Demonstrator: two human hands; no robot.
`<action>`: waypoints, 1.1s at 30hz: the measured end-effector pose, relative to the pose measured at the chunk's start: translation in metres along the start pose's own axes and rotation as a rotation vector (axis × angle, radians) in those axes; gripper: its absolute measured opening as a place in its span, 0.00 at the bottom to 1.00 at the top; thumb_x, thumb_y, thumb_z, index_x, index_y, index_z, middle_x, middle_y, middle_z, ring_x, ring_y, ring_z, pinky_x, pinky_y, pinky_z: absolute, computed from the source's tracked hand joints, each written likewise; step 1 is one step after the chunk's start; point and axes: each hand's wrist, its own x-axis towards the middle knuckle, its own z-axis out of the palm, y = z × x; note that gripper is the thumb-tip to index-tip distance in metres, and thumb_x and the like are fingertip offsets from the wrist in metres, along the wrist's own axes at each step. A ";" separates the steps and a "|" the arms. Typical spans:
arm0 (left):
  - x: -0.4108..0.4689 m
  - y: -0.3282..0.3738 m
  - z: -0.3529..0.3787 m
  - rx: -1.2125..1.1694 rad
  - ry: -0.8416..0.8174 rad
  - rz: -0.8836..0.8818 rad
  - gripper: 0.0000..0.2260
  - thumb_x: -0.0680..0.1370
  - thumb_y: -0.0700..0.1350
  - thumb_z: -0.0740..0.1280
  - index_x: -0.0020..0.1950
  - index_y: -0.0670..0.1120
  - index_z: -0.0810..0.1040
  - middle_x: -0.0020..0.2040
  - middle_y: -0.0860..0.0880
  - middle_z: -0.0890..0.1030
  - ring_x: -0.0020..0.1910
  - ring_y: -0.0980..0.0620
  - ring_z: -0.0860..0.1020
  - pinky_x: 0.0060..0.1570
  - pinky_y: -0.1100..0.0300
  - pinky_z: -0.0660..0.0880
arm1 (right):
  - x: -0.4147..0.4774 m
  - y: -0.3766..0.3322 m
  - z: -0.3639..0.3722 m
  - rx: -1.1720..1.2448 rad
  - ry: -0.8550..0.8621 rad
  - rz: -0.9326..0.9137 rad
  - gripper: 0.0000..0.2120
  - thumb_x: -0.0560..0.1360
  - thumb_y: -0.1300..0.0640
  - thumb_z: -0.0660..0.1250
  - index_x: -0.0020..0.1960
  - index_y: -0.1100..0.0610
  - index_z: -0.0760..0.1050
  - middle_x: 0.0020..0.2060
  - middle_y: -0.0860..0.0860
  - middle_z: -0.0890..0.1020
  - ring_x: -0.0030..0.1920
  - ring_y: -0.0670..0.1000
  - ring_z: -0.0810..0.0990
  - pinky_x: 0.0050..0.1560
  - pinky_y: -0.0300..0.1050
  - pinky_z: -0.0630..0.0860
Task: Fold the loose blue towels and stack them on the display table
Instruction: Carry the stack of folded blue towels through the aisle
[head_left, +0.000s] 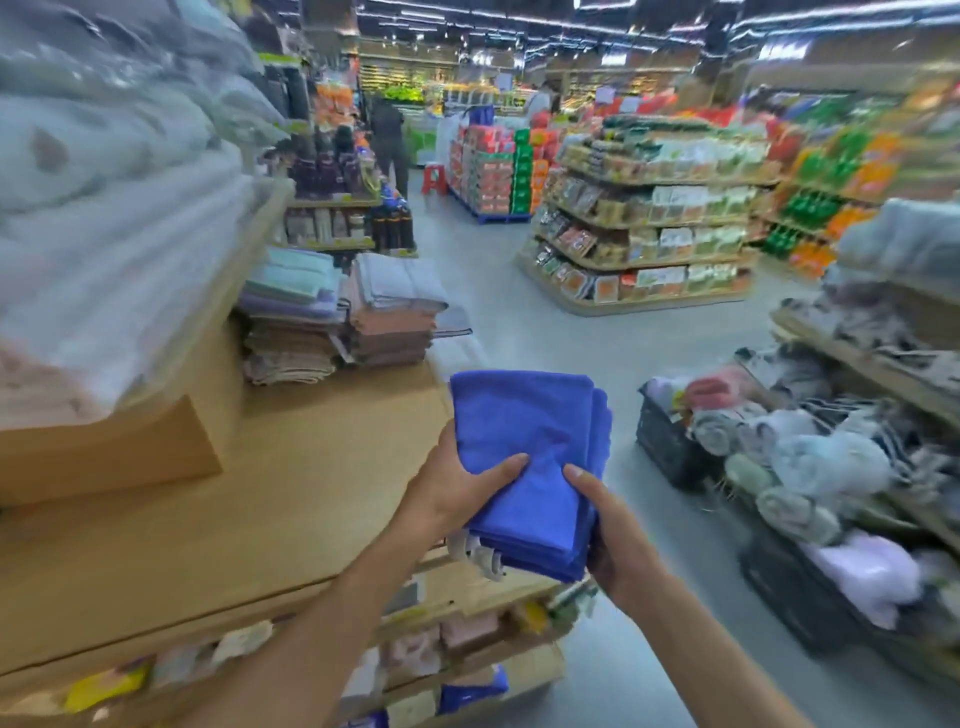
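The left hand and right hand are gripping the folded blue towels, fingers hiding underneath, by the display table bearing blurred towel stacks.

1. The display table had a wide wooden top.
2. At the far end of the table stood two stacks of folded towels, close together: a green and purple stack and a grey and pink stack.
3. On the left side of the table stood a brown box.
4. On the floor, right of the table, stood a black crate with rolled towels.
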 end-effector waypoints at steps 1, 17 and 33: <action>0.007 0.015 0.037 -0.001 -0.028 0.028 0.40 0.57 0.77 0.75 0.65 0.68 0.68 0.60 0.65 0.80 0.57 0.64 0.80 0.60 0.54 0.78 | 0.001 -0.014 -0.038 0.003 0.022 -0.019 0.36 0.64 0.44 0.81 0.69 0.55 0.76 0.57 0.54 0.86 0.56 0.57 0.86 0.54 0.53 0.82; 0.165 0.115 0.412 -0.030 -0.218 0.024 0.37 0.55 0.80 0.71 0.61 0.75 0.63 0.58 0.69 0.77 0.56 0.63 0.79 0.56 0.56 0.79 | 0.100 -0.163 -0.385 0.085 0.182 -0.123 0.31 0.70 0.49 0.78 0.69 0.58 0.76 0.60 0.57 0.85 0.60 0.60 0.84 0.65 0.58 0.78; 0.532 0.111 0.517 -0.041 -0.063 -0.103 0.39 0.58 0.79 0.71 0.65 0.72 0.63 0.60 0.69 0.76 0.57 0.63 0.78 0.59 0.52 0.79 | 0.487 -0.319 -0.470 -0.010 0.090 -0.059 0.36 0.63 0.46 0.80 0.68 0.58 0.76 0.58 0.57 0.86 0.58 0.60 0.85 0.58 0.57 0.81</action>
